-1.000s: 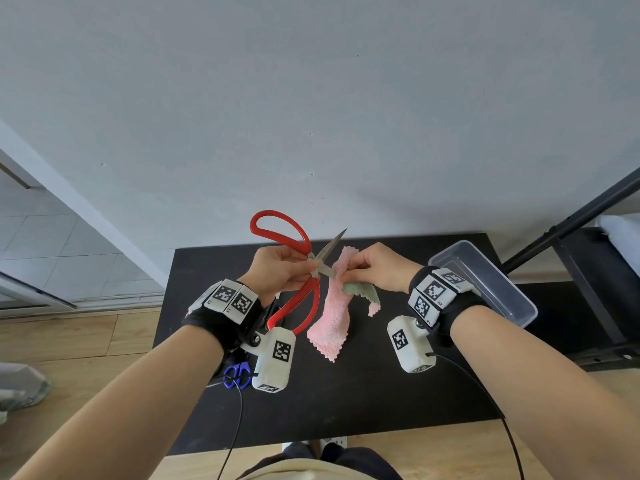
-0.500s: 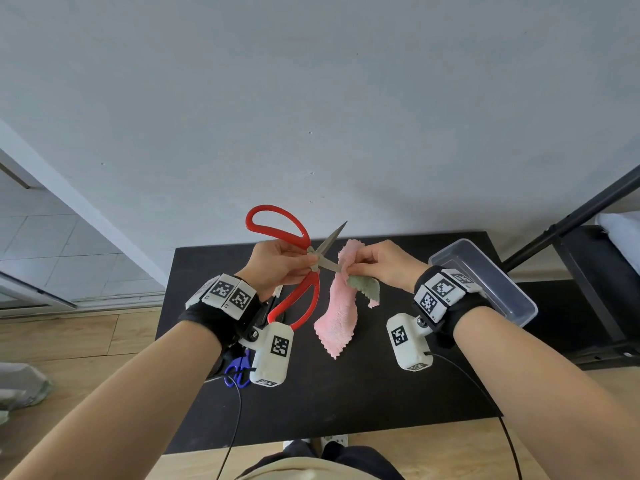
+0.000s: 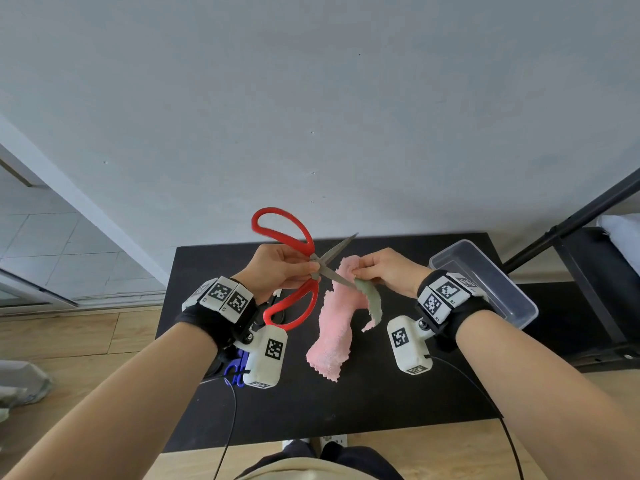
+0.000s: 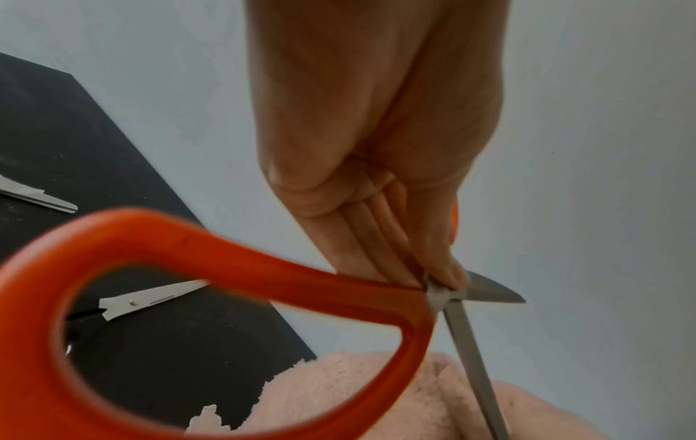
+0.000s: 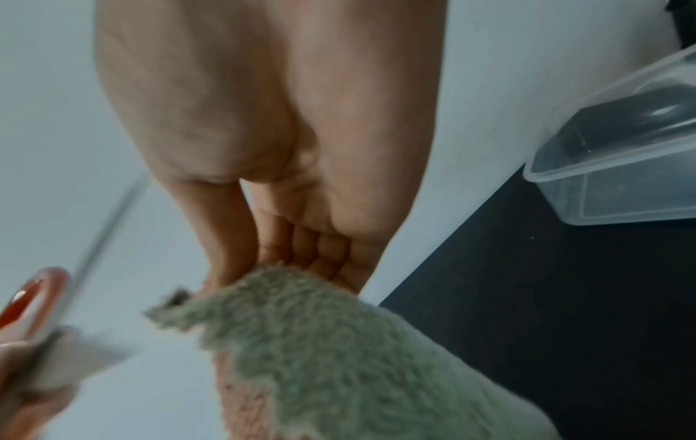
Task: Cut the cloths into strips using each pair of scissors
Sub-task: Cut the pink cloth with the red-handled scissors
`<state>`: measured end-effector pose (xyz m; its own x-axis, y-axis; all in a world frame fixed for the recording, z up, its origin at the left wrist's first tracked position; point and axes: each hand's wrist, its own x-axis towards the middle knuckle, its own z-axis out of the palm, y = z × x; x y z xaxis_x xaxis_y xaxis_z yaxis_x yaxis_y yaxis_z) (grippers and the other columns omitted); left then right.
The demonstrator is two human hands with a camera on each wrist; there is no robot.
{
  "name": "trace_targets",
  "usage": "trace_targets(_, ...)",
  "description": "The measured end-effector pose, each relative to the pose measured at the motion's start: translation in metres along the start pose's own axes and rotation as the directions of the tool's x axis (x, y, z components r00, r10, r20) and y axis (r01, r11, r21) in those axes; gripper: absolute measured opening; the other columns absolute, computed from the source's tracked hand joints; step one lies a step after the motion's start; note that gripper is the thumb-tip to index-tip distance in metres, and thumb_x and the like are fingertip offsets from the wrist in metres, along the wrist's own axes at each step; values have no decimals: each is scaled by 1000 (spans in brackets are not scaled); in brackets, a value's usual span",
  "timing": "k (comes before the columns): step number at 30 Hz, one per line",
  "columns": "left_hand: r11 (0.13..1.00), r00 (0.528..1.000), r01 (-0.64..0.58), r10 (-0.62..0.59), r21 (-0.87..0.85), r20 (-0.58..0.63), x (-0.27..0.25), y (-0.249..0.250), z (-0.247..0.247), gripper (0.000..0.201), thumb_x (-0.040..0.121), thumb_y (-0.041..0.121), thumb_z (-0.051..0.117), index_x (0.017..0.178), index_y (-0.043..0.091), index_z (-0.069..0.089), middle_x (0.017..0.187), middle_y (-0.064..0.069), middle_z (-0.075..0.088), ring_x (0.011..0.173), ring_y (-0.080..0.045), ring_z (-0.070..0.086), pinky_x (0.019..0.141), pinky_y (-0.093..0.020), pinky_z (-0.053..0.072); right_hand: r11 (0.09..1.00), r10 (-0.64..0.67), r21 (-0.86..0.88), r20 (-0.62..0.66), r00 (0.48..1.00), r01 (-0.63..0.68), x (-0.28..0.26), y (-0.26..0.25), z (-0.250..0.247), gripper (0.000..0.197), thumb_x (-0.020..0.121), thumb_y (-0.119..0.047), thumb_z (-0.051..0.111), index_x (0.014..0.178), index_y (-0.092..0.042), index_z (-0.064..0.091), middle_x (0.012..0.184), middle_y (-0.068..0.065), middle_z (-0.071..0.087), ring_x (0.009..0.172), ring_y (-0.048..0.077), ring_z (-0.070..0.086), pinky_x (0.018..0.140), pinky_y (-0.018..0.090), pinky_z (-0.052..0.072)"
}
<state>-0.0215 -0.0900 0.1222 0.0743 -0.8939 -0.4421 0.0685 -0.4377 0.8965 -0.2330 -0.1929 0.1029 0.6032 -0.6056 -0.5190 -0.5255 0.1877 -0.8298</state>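
Head view: left hand (image 3: pixel 277 268) grips the red scissors (image 3: pixel 294 271) near the pivot, fingers wrapped round the shanks, not through the loops. Since 1 s ago the blades have swung wider and the whole tool has tipped up a bit; upper blade now points up-right, lower blade runs to the cloth edge. Right hand (image 3: pixel 384 270) pinches the top of the pink cloth (image 3: pixel 332 327), which hangs down w/ its lower end on the black table (image 3: pixel 346 410). A grey-green flap (image 3: pixel 372 299) curls off beside it, prob the cloth's other face or a part-cut strip, can't tell which. Clear plastic box (image 3: pixel 485 282) sits at table's right

Left wrist: fingers (image 4: pixel 376 244) clenched at the pivot, red loop blurred in front, so the tool is moving. 2 other scissors (image 4: pixel 150 297) lie on the table

Right wrist: thumb & fingers (image 5: pixel 226 238) pinch the fuzzy cloth top; blade blurred at left

Meaning: blades reopened = set for the next snip, I judge; this strip not yet free
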Motion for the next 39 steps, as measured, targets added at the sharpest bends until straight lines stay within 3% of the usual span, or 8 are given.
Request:
trace_targets(4, 1000, 999, 19, -20, -7, -40, -1, -1, -7, 23, 82, 7, 70, 103, -2, 69, 95, -16, 74, 82, -22, 72, 73, -28, 59, 993, -15, -122, -64, 998, 7, -5, 5, -12, 15, 92, -15, 60, 82, -19, 70, 86, 0, 69, 89, 16, 64, 90, 30, 48)
trace_targets(11, 999, 994, 54, -54, 4, -90, 1, 8, -8, 21, 82, 9, 71, 100, -1, 68, 93, -15, 74, 83, -25, 72, 79, -33, 59, 984, -150, -131, -230, 962, 122, 0, -11, -26, 18, 92, -13, 59, 102, -3, 69, 94, 3, 67, 90, 13, 63, 88, 28, 49)
trace_targets(16, 975, 995, 100, -93, 196, -42, 4, 15, -8, 19, 79, 11, 75, 95, 1, 72, 86, -15, 74, 78, -23, 71, 80, -33, 59, 939, -316, -265, -406, 857, 221, 7, -33, -40, 13, 89, -15, 64, 91, -3, 70, 87, 5, 67, 86, 16, 63, 86, 31, 50)
trace_targets(21, 935, 992, 120, -121, 333, -17, 7, 17, -2, 17, 78, 9, 76, 91, 0, 73, 73, -11, 71, 53, -7, 63, 49, -12, 46, 856, -318, -453, -82, 944, 249, 3, -61, -30, 7, 86, -20, 68, 82, -15, 70, 85, 7, 67, 81, 17, 59, 78, 28, 46)
trace_targets(26, 915, 993, 108, -115, 389, -5, 9, 20, 3, 17, 77, 9, 76, 88, -3, 72, 62, -4, 65, 40, -2, 51, 42, -10, 38, 802, -214, -549, 100, 972, 233, 7, -62, -7, 20, 86, -25, 67, 92, -7, 74, 85, 0, 66, 77, 10, 59, 75, 24, 47)
trace_targets(31, 913, 995, 93, -97, 398, -10, 11, 20, 3, 21, 76, 10, 77, 91, -4, 72, 76, -13, 70, 46, -3, 55, 47, -12, 42, 843, -163, -498, 128, 978, 205, 8, -57, 6, 17, 85, -24, 70, 94, -11, 75, 80, -11, 65, 79, 3, 59, 72, 16, 43)
trace_targets(35, 925, 998, 61, -58, 374, -21, 10, 17, 4, 18, 76, 7, 77, 88, -6, 72, 67, -7, 69, 47, -4, 58, 49, -11, 45, 863, -122, -477, 125, 985, 168, 7, -55, 11, 23, 83, -24, 72, 95, -5, 74, 84, 2, 65, 76, 10, 59, 67, 21, 47)
trace_targets(39, 907, 1000, 28, -25, 420, -13, 13, 17, 2, 18, 75, 11, 78, 88, -1, 73, 82, -13, 74, 77, -19, 70, 74, -24, 56, 869, -106, -470, 130, 986, 156, 2, -53, 15, 22, 86, -22, 69, 91, 0, 69, 74, 2, 58, 50, -3, 53, 42, 8, 37)
